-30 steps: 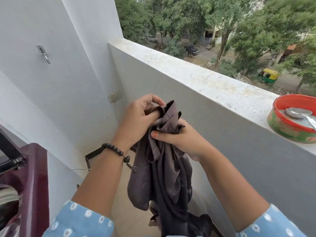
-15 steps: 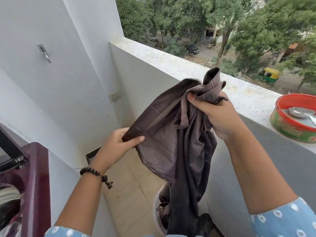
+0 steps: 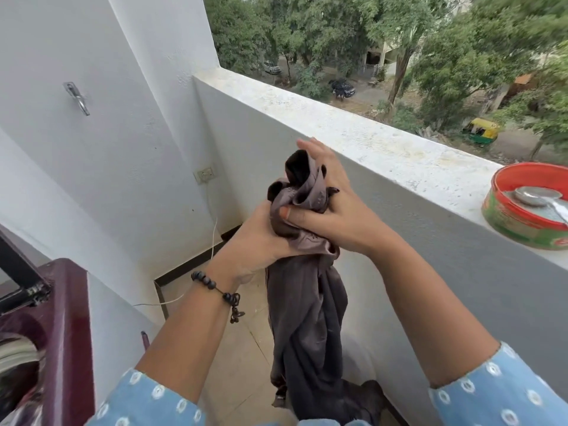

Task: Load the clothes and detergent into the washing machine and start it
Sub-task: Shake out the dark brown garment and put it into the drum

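Dark brown garment (image 3: pixel 307 318): bunched at top between left hand (image 3: pixel 258 241) and right hand (image 3: pixel 322 207), both gripping it, the rest hanging limp above the balcony floor. Likely soft, light, slippery; best gathered by the bunched top. Maroon washing machine (image 3: pixel 66 333) at lower left.

We see soft, even daylight coming from the open side beyond the hands, without hard shadows or glare. The right hand (image 3: pixel 325 207) shows slight motion blur at its fingertips. Straight wall (image 3: pixel 123 149) edges bow toward the frame's borders.
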A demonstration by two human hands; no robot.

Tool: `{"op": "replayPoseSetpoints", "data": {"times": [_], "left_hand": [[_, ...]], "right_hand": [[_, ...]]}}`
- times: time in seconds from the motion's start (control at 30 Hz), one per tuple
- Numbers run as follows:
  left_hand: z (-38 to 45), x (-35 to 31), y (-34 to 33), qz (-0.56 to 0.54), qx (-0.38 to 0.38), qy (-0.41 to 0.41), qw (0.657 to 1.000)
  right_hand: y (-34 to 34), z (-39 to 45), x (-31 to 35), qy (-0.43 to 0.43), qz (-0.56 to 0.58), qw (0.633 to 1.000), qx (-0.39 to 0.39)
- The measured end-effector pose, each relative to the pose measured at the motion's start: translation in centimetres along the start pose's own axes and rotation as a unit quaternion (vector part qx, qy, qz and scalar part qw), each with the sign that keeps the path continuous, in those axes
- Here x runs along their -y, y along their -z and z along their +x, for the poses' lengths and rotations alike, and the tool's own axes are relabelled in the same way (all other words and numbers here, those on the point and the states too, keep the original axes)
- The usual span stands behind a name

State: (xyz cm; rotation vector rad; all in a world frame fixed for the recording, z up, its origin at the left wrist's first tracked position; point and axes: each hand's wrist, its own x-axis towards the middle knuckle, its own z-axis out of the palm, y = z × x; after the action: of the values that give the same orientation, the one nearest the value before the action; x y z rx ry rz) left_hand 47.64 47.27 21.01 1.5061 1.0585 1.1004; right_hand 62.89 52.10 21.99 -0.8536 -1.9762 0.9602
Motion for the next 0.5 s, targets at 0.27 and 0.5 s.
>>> {"op": "replayPoseSetpoints", "data": {"times": [0.27, 0.5], "left_hand": [[1.1, -1.1, 0.1, -0.153, -0.253, -0.040, 0.954], [-0.4, 0.3, 2.9, -0.174, -0.273, 0.078, 0.943]], "right_hand": [[-3.7, -4.1, -3.3, -0.136, 0.228, 0.951, 0.159], [-3.6, -2.6, -4.3, -0.159, 0.061, 0.985, 0.038]]}}
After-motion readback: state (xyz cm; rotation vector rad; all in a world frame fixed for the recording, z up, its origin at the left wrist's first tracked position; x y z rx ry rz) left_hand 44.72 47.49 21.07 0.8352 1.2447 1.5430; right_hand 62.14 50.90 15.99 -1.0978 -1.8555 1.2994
